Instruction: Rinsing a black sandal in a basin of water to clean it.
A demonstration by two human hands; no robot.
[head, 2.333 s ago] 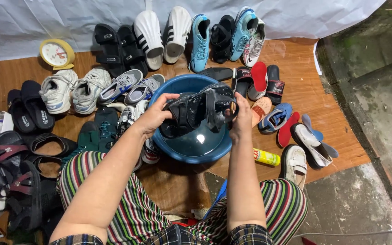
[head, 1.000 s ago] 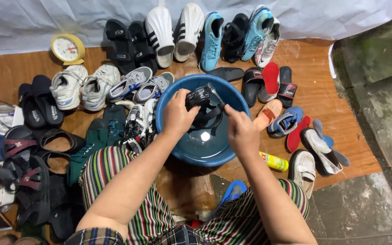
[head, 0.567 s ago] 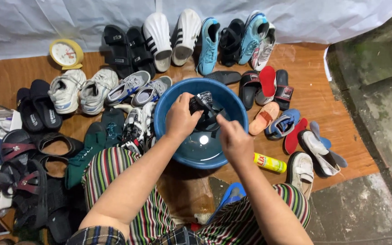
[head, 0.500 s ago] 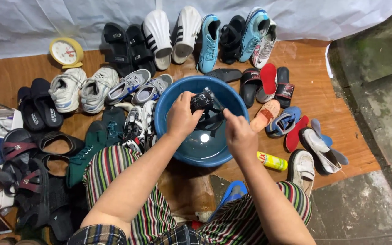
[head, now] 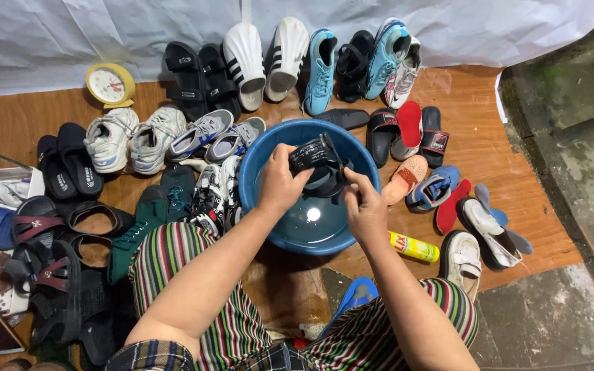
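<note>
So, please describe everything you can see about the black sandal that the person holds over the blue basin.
The black sandal looks like rubber or plastic with straps, one hanging loose beneath it. It is held tilted above the water in the round blue basin, not resting in it. The left hand grips it from the left side; the right hand holds a strap from the right. It looks shiny, perhaps wet. The sole's details are too small to tell.

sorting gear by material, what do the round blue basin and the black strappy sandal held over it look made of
Round blue basin: probably plastic, smooth and glossy; a light glints off the water inside and the rim is thin and even. Black strappy sandal: seemingly synthetic webbing or rubber, matte with ribbed straps; left hand and right hand grip it.
</note>
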